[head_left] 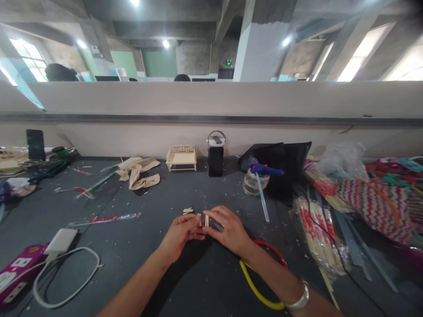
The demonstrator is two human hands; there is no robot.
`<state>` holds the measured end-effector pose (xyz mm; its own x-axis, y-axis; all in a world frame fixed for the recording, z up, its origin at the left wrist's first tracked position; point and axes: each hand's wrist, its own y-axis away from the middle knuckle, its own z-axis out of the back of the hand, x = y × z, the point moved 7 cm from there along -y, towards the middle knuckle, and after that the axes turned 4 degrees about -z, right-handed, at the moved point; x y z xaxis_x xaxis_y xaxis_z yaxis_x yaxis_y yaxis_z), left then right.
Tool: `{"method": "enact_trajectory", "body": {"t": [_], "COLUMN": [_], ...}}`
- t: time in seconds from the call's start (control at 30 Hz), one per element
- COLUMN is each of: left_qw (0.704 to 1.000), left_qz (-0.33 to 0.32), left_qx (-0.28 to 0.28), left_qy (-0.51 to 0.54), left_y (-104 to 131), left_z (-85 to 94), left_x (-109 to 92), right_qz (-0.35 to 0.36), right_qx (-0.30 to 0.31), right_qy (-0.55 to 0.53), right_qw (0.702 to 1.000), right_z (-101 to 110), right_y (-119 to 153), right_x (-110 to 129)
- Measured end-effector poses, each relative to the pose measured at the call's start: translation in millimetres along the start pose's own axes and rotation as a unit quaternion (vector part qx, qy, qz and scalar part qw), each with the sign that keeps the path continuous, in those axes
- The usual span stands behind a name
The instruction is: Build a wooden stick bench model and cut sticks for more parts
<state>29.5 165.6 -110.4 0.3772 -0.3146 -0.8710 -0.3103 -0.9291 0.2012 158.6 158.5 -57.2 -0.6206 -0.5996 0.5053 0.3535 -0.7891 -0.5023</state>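
Short pale wooden sticks (207, 219) stand upright between the thumb and fingers of my right hand (228, 230). My left hand (182, 232) is right beside it, pinching another short wooden stick (199, 219) of the same colour. The fingertips of both hands nearly meet over the dark table. Just beyond my left hand lies a small pile of short sticks (188, 211). Farther back, a miniature wooden bench (181, 157) with a lattice back stands near the wall.
A blue glue gun (264, 169) rests on a glass jar (251, 184) at the right. Bagged wooden sticks (322, 229) lie further right. A phone (216, 161) stands at the back; crumpled brown cloth or paper (139, 171) is left of the bench. A purple power strip (23, 273) sits front left.
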Motion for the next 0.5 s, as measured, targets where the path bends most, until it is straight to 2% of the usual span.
{"method": "enact_trajectory", "body": {"t": [0.13, 0.23, 0.37, 0.5], "left_qw": [0.998, 0.997, 0.999, 0.999], "left_qz": [-0.027, -0.036, -0.026, 0.006], "left_qx": [-0.056, -0.068, -0.033, 0.015], "left_qy": [0.015, 0.026, 0.016, 0.028], "left_y": [-0.5, 1.3, 4.8, 6.2], "left_z": [6.8, 7.3, -1.5, -10.7], "left_x": [-6.4, -8.7, -4.2, 6.3], "right_qz": [0.003, 0.017, 0.031, 0.023], "right_qx": [0.025, 0.018, -0.014, -0.002], "right_qy": [0.040, 0.042, 0.018, 0.010], "right_qw": [0.999, 0.999, 0.999, 1.000], "right_z": [-4.5, -4.2, 0.9, 1.1], "right_y": [0.3, 0.9, 2.1, 2.4], "right_x": [-3.5, -3.2, 2.7, 8.0]}}
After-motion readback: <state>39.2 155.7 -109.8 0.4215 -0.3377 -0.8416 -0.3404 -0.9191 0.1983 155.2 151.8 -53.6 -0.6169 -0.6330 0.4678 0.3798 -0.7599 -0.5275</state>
